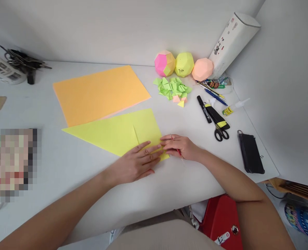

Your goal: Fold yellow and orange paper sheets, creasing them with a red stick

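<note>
A sheet of yellow paper (pixel 109 132) lies on the white table, cut or folded to a slanted shape. A short line, a slit or crease, runs through its right part. My left hand (pixel 136 163) is flat on the paper's lower edge with the fingers spread. At the right corner of the sheet my right hand (pixel 183 147) holds a thin red pen-like tool (pixel 179 151) between its fingers; its exact kind is not clear. The fingertips of my right hand touch the paper's right edge, close to the fingertips of my left hand.
Orange paper sheets (pixel 99 93) lie behind the yellow one. Small green paper pieces (pixel 172 87) are heaped before several paper balls (pixel 184 65). To the right are a black marker (pixel 204 109), scissors (pixel 221 133), a glue bottle (pixel 230 109) and a black pouch (pixel 251 152).
</note>
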### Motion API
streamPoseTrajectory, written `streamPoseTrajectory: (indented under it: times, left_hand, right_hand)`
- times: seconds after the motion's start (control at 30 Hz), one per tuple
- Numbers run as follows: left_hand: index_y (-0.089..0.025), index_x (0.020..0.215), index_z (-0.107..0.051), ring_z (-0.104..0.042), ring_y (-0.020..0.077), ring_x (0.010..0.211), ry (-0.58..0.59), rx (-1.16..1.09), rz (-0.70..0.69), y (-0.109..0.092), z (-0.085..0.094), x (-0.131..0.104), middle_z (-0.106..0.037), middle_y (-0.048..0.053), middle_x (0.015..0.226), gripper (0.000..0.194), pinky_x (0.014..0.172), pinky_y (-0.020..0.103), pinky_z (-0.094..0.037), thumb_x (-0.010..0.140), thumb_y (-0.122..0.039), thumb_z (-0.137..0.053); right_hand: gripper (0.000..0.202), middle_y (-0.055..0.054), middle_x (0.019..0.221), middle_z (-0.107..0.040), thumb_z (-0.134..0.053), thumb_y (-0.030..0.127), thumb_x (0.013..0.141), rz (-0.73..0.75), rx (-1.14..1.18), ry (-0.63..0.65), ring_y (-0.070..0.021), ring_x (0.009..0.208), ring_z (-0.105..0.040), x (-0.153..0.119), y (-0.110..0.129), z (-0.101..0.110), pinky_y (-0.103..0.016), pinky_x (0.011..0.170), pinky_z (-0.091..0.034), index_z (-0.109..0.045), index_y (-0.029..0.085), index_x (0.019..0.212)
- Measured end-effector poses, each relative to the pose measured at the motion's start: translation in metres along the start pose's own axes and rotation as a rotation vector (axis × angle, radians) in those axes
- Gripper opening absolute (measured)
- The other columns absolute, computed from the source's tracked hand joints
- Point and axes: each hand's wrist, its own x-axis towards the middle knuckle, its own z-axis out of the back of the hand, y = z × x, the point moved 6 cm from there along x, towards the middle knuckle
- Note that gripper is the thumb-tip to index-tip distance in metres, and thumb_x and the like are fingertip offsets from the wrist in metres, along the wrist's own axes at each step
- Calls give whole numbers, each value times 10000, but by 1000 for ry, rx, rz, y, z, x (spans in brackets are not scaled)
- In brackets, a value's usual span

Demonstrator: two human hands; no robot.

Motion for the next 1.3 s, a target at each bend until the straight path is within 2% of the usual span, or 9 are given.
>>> streamPoseTrajectory:
  times: [0.13,0.3,0.37,0.53,0.77,0.93,1.13,1.3]
  left_hand:
    - [-113,1358,-451,-354,220,1368,72,10,-44,-3,-8,1,-427,87,1460,459,1153,365,-238,1000,-376,-338]
    - [-122,1264,-531,-317,252,1388,119,-54,-57,1,-11,4,-390,117,1480,378,1136,408,-288,983,-327,-383]
    - [-122,1294,-507,-297,249,1398,133,-78,-60,3,-11,5,-389,109,1482,393,1149,414,-265,982,-329,-385]
    - [-118,1445,-322,-232,226,1423,174,-78,-59,4,-12,6,-346,66,1510,525,1188,374,-142,981,-351,-401]
    - [-145,1434,-357,-215,206,1427,165,-86,-48,4,-10,6,-339,13,1513,489,1195,348,-78,991,-352,-369]
    - [-140,1430,-365,-240,205,1419,164,-74,-44,5,-9,7,-343,22,1510,514,1195,347,-83,987,-399,-371]
    - [-147,1433,-360,-231,200,1422,171,-55,-45,5,-9,7,-325,18,1518,518,1194,346,-85,990,-416,-353]
    - [-135,1445,-333,-215,214,1427,184,-52,-46,4,-11,6,-308,43,1527,528,1190,364,-111,992,-407,-348]
  right_hand:
    - [108,-129,1055,-685,-616,127,869,-24,15,-39,-210,1135,-600,-2,-2,4,-378,907,-566,-643,152,971]
    - [65,-128,1057,-689,-596,112,876,-37,18,-85,-210,1130,-608,-7,-1,9,-368,900,-572,-645,155,875]
    - [85,-131,1061,-692,-573,109,892,-33,-7,-70,-209,1161,-591,-7,-1,9,-367,923,-563,-644,153,879]
    - [107,-132,1058,-692,-542,95,902,-23,-3,-86,-198,1162,-588,-5,-3,11,-357,922,-561,-631,154,902]
    - [123,-114,1035,-697,-543,59,889,5,-46,-85,-196,1152,-591,-5,0,13,-377,932,-554,-618,155,904]
    - [88,-156,1080,-690,-568,68,884,36,-100,-64,-220,1222,-541,-6,1,11,-384,965,-536,-632,125,900]
    - [85,-141,1146,-654,-558,119,903,-2,-161,-11,-228,1344,-402,-5,1,6,-414,1049,-472,-639,141,913]
    - [107,-156,1171,-638,-535,145,924,2,-181,24,-224,1374,-353,-4,2,5,-396,1055,-467,-636,124,948]
